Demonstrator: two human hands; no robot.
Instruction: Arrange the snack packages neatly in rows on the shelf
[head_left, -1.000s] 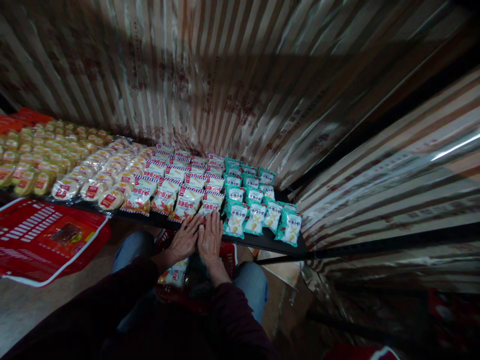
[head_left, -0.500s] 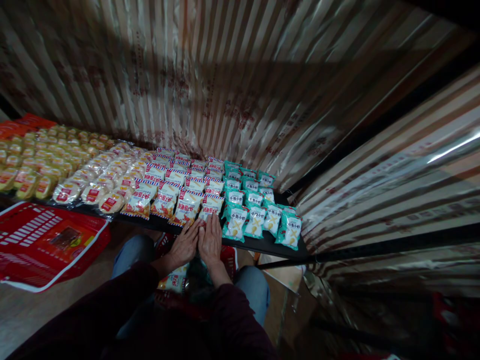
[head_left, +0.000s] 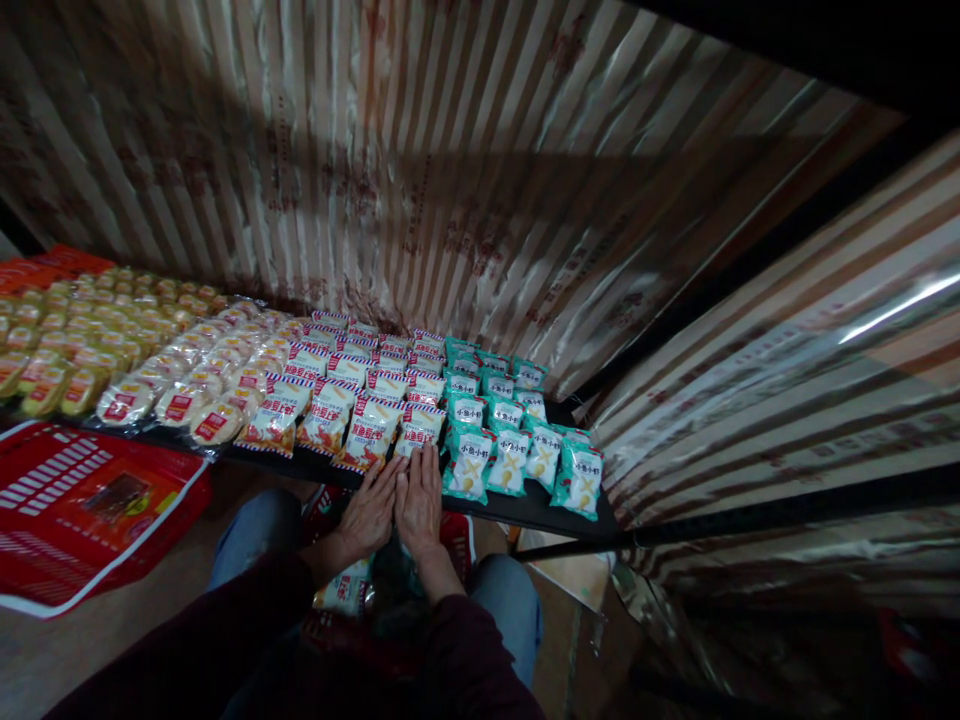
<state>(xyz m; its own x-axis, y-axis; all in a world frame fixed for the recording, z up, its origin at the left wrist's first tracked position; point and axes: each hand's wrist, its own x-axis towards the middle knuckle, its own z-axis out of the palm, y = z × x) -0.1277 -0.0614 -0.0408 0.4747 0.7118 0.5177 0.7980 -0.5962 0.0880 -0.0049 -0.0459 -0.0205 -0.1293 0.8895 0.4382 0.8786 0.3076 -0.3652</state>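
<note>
My right hand [head_left: 419, 508] rests its outstretched fingers on the lower edge of a white snack packet [head_left: 418, 430] with red lettering, in the front row of the shelf. Close beside it, my left hand [head_left: 367, 512] lies with straight fingers, its tips at the bottom of that packet and the neighbouring packet [head_left: 371, 432]. Neither hand is wrapped round anything. The undersides of the fingers are hidden. Just to the right stands a teal and white packet [head_left: 469, 463] of another kind.
Clear-wrapped round cakes [head_left: 180, 405] and yellow wrapped pieces [head_left: 82, 388] fill the left of the black shelf [head_left: 517, 508]. A red basket [head_left: 90, 510] is at lower left. More packets [head_left: 349, 590] lie between my knees. Striped sheeting [head_left: 360, 150] hangs behind.
The view has tilted slightly, so the shelf sits a little lower in it. My fingers have straightened a bit against the packet's lower edge; the packets keep their places.
</note>
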